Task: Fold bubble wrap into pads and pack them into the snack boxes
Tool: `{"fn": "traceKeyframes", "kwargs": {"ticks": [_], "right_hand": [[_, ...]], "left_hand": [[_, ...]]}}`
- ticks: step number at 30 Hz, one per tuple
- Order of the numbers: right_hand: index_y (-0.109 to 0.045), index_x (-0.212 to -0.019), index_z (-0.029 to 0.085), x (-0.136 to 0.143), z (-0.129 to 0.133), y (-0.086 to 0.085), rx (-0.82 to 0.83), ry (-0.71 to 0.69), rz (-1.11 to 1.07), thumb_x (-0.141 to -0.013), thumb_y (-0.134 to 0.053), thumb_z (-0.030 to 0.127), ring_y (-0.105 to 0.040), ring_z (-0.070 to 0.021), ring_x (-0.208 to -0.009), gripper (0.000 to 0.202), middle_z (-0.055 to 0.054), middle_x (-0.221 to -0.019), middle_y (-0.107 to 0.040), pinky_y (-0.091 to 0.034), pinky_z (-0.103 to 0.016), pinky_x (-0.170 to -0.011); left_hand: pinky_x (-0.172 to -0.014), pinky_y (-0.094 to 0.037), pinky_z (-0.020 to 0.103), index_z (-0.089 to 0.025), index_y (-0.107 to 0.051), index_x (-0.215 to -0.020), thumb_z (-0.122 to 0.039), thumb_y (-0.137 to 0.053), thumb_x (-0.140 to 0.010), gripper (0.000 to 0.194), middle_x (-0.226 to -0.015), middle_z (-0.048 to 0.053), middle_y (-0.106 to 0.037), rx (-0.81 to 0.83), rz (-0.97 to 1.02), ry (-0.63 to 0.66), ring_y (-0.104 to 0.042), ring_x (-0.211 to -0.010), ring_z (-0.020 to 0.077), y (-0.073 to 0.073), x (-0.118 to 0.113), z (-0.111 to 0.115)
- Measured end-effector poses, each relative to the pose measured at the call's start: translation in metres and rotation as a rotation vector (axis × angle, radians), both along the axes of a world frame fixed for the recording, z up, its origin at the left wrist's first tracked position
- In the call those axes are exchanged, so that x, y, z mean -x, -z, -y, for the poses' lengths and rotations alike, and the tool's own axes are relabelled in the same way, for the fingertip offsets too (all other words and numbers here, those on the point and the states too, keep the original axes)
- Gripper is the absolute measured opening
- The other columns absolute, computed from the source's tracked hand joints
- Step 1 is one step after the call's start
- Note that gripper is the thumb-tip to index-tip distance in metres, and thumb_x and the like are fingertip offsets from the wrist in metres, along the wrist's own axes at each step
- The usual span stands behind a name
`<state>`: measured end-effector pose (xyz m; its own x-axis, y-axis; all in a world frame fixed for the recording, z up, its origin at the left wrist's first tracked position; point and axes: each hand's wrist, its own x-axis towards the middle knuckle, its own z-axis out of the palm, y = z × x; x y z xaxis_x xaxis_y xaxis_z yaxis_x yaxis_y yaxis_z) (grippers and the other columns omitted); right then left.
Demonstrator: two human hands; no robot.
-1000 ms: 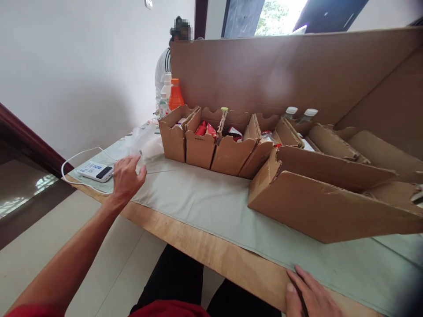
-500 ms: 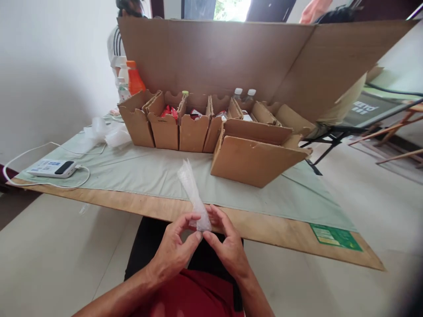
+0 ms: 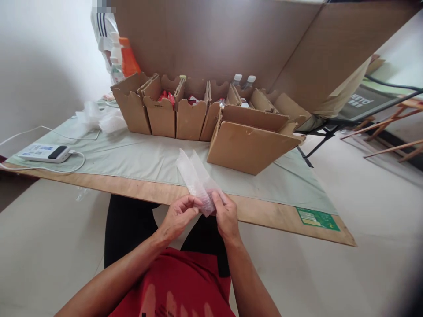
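A piece of bubble wrap (image 3: 194, 178) is held between my hands over the near edge of the table, its far end parted into two strips. My left hand (image 3: 180, 215) pinches its left side near the lower end, thumb and forefinger close together. Opposite, my right hand (image 3: 226, 213) grips the right side, the thumb lying on top and the other fingers partly hidden behind it. Whether anything is wrapped inside the film cannot be made out.
Several cardboard bins (image 3: 163, 119) stand in a row behind, some holding red packets. A larger cardboard box (image 3: 247, 145) sits in front on the right. Loose bubble wrap (image 3: 110, 121) and a white power bank (image 3: 44, 152) with a cable lie left. A tall cardboard panel (image 3: 211, 39) rises behind.
The bubble wrap has spread from one narrow bunch into two strips. My right hand has turned, its thumb now over the wrap. The camera view has tilted down.
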<state>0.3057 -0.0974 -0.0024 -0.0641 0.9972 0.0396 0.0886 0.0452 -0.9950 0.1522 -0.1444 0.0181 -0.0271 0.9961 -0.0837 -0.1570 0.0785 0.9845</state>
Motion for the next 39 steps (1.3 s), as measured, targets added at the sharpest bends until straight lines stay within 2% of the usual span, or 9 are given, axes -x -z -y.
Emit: {"fn": "traceKeyframes", "kwargs": {"ticks": [4,7,10,13,16,18,22,30,39], "right_hand": [[-0.075,-0.097,0.019,-0.005,-0.011,0.005,0.013,0.021,-0.006,-0.093,-0.057,0.055,-0.067,-0.0213,-0.077,0.041,-0.005,-0.090,-0.076,-0.055,-0.032,-0.070],[-0.076,-0.096,0.017,-0.001,-0.023,-0.006,0.011,-0.019,0.021,-0.089,-0.061,0.051,-0.061,-0.0165,-0.061,0.037,-0.004,-0.084,-0.073,-0.053,-0.030,-0.059],[-0.077,-0.092,0.018,0.013,-0.048,-0.020,-0.058,-0.065,0.052,-0.088,-0.061,0.046,-0.062,-0.0157,-0.066,0.033,-0.003,-0.084,-0.073,-0.052,-0.028,-0.062],[-0.077,-0.086,0.019,0.026,-0.082,-0.025,-0.134,-0.098,0.099,-0.082,-0.063,0.040,-0.064,-0.0174,-0.075,0.026,-0.003,-0.082,-0.074,-0.054,-0.030,-0.070],[-0.075,-0.083,0.017,0.027,-0.113,-0.017,-0.170,-0.063,0.165,-0.076,-0.065,0.036,-0.064,-0.0197,-0.075,0.022,-0.004,-0.078,-0.074,-0.055,-0.034,-0.075],[-0.074,-0.091,0.016,0.022,-0.124,-0.007,-0.193,-0.002,0.202,-0.074,-0.066,0.035,-0.065,-0.0219,-0.078,0.027,-0.007,-0.084,-0.075,-0.055,-0.038,-0.081],[-0.069,-0.117,0.014,0.010,-0.125,0.013,-0.242,0.056,0.224,-0.080,-0.062,0.039,-0.068,-0.0251,-0.094,0.045,-0.014,-0.106,-0.076,-0.055,-0.042,-0.091],[-0.071,-0.112,0.015,0.008,-0.123,0.023,-0.311,0.041,0.275,-0.085,-0.062,0.038,-0.071,-0.0238,-0.096,0.036,-0.013,-0.106,-0.077,-0.055,-0.041,-0.093],[-0.072,-0.109,0.013,0.013,-0.140,0.026,-0.294,0.070,0.324,-0.095,-0.065,0.034,-0.070,-0.0236,-0.095,0.026,-0.009,-0.099,-0.075,-0.054,-0.046,-0.096]], "left_hand": [[-0.079,-0.058,0.036,-0.020,-0.072,-0.086,-0.037,-0.066,-0.079,0.020,-0.086,0.005,-0.076,-0.017,-0.078,-0.165,-0.071,-0.082,0.0216,-0.011,0.026,-0.004],[-0.085,-0.058,0.037,-0.021,-0.075,-0.088,-0.034,-0.065,-0.081,0.017,-0.090,0.003,-0.076,-0.061,-0.155,-0.300,-0.071,-0.090,0.0220,-0.028,0.056,-0.008],[-0.092,-0.057,0.038,-0.022,-0.076,-0.093,-0.034,-0.066,-0.084,0.019,-0.098,0.004,-0.078,-0.120,-0.236,-0.365,-0.071,-0.099,0.0229,-0.038,0.071,-0.003],[-0.082,-0.060,0.037,-0.023,-0.076,-0.105,-0.037,-0.058,-0.090,0.027,-0.089,0.004,-0.078,-0.112,-0.305,-0.198,-0.074,-0.091,0.0232,-0.032,0.062,0.014],[-0.079,-0.061,0.036,-0.021,-0.077,-0.104,-0.034,-0.060,-0.087,0.027,-0.086,0.005,-0.078,-0.093,-0.320,0.011,-0.075,-0.086,0.0231,-0.016,0.038,0.040],[-0.079,-0.060,0.034,-0.020,-0.078,-0.106,-0.027,-0.067,-0.080,0.029,-0.095,0.006,-0.081,-0.100,-0.319,0.118,-0.076,-0.087,0.0226,-0.005,0.022,0.057],[-0.059,-0.053,0.024,-0.025,-0.066,-0.136,-0.023,-0.069,-0.075,0.061,-0.129,0.009,-0.075,-0.035,-0.365,0.298,-0.075,-0.095,0.0222,0.009,0.015,0.080],[-0.087,-0.058,0.033,-0.017,-0.071,-0.119,-0.031,-0.055,-0.087,0.039,-0.116,0.011,-0.078,0.098,-0.437,0.256,-0.074,-0.105,0.0243,0.023,0.045,0.093],[-0.083,-0.056,0.031,-0.020,-0.076,-0.114,-0.031,-0.063,-0.081,0.037,-0.103,0.006,-0.081,0.158,-0.493,0.320,-0.075,-0.094,0.0234,0.035,0.045,0.117]]}}
